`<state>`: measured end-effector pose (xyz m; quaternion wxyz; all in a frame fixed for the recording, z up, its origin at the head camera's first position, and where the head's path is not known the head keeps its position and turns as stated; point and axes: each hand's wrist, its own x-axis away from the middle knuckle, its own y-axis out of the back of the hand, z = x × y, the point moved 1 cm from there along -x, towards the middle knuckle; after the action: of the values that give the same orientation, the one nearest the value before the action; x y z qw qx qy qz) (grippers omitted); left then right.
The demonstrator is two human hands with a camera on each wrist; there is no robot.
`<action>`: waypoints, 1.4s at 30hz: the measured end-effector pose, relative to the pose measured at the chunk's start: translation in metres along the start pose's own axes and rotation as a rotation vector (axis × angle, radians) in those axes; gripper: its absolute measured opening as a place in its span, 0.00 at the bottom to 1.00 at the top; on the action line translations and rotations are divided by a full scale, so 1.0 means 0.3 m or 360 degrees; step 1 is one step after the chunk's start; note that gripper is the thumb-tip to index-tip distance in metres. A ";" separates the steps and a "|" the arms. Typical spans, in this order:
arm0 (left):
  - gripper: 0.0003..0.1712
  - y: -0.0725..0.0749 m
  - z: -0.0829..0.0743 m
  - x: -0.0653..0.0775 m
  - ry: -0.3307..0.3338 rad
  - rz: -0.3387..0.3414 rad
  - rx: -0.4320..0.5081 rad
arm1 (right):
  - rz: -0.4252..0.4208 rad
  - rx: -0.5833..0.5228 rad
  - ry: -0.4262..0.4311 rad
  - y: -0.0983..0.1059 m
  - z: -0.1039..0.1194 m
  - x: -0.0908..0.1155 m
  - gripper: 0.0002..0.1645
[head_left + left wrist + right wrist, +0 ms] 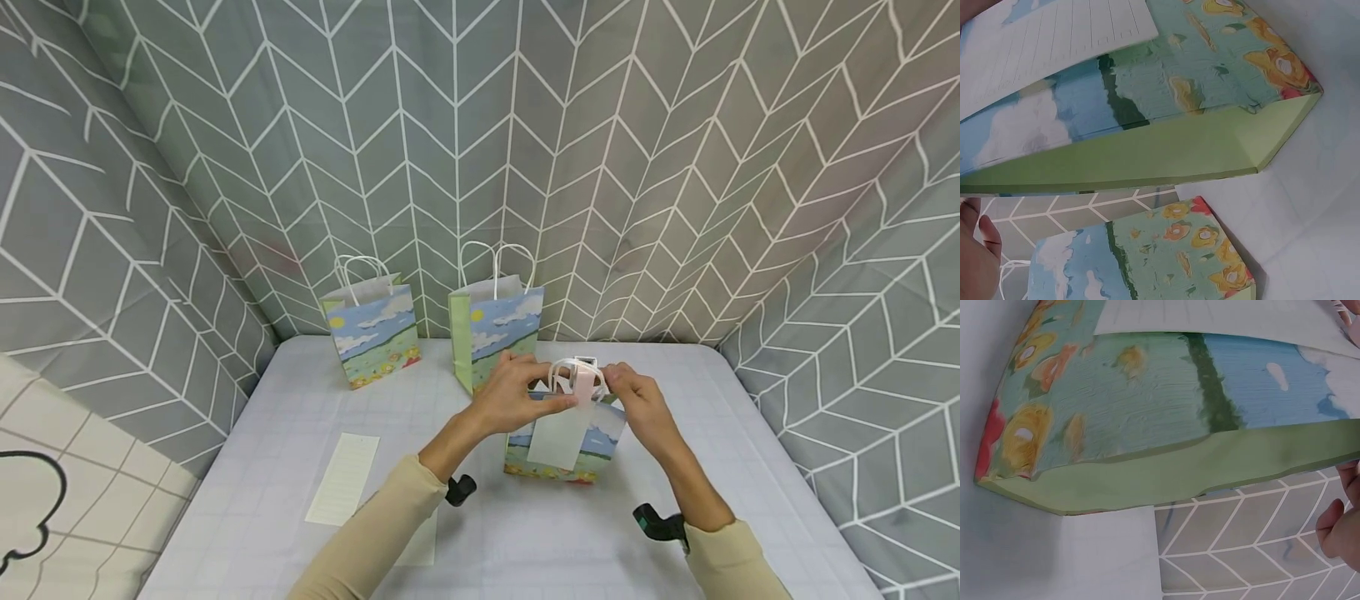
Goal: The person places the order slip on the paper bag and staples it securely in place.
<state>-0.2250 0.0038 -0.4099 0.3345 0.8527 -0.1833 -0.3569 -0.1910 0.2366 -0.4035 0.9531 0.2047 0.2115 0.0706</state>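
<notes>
A small paper gift bag [603, 433], printed with sky, meadow and flowers, is held near its top edge between both hands. A white lined card [558, 442] lies against its front. At the bag's mouth, a pale pink strip-like piece [583, 385] with a white square end overlaps the card and the white handles [561, 373]. My left hand [510, 396] grips the upper left of the bag, thumb across the front at the card's top. My right hand [641, 408] pinches the upper right edge. In both wrist views the bag's green side [1166, 156] shows.
Two matching gift bags stand at the back, one at the left [378, 333] and one in the middle [506, 325], just behind my left hand. A lined card [345, 479] lies on the white table [255, 500] at the left. Another card [420, 542] is partly under the left forearm.
</notes>
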 end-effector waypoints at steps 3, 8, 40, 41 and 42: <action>0.21 0.000 -0.001 0.000 -0.0009 -0.0002 -0.0015 | -0.0035 0.0073 -0.0033 -0.004 0.001 -0.002 0.17; 0.17 -0.004 0.001 0.000 -0.0024 -0.0014 -0.0038 | -0.0029 0.0154 -0.0034 -0.009 0.009 0.002 0.13; 0.15 -0.001 0.082 0.073 -0.0095 -0.0118 0.0007 | -0.0351 0.0084 -0.0071 -0.009 -0.015 -0.004 0.15; 0.15 -0.002 0.084 0.075 -0.0097 -0.0123 -0.0001 | -0.0376 0.0084 -0.0077 -0.008 -0.015 -0.004 0.15; 0.15 -0.002 0.087 0.077 -0.0097 -0.0125 -0.0014 | -0.0403 0.0087 -0.0086 -0.007 -0.015 -0.004 0.14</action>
<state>-0.2283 -0.0200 -0.4351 0.3182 0.8466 -0.1582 -0.3962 -0.1938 0.2360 -0.4077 0.9538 0.2041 0.2118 -0.0617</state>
